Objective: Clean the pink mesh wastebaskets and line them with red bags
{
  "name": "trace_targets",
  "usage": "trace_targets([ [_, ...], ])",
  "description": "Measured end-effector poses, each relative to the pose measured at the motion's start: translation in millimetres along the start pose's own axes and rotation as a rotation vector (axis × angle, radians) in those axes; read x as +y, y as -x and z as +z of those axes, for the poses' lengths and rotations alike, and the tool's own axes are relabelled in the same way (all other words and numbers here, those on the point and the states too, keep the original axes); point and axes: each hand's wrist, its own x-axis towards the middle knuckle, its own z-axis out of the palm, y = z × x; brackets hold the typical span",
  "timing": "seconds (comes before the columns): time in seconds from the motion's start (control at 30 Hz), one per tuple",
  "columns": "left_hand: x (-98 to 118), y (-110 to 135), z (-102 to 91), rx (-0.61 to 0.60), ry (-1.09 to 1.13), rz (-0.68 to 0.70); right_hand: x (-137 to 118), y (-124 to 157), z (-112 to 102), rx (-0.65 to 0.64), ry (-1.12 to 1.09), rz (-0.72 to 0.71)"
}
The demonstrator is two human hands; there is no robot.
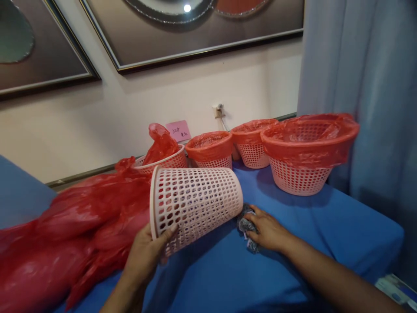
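Observation:
A pale pink perforated plastic wastebasket (198, 204) is tipped on its side, its open rim toward the left and its base toward the right. My left hand (146, 250) grips it at the rim, thumb on the outer wall; the other fingers are mostly hidden. My right hand (265, 228) is closed on a crumpled grey cloth (246, 224) with light patches, low by the basket's base. Whether the cloth touches the basket I cannot tell. Both are over a table with a blue cover (218, 278).
Red plastic bags (81, 217) lie heaped at the left. Behind stand a basket with a loose red bag (163, 143) and three baskets lined with red bags, the largest lined basket (302, 174) at right. A pink note (178, 130), wall socket (219, 111) and blue curtain (368, 87) are beyond.

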Motion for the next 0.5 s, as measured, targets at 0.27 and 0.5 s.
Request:
trace_targets([
  [0.27, -5.6, 45.9, 54.2, -0.226, -1.014, 0.727, 26.3, -12.6, 14.7, 0.499, -0.374, 0.002],
  [0.5, 1.1, 31.9, 103.4, -0.454, -1.538, 0.583, 56.5, -16.9, -3.4, 0.857, -0.489, 0.113],
])
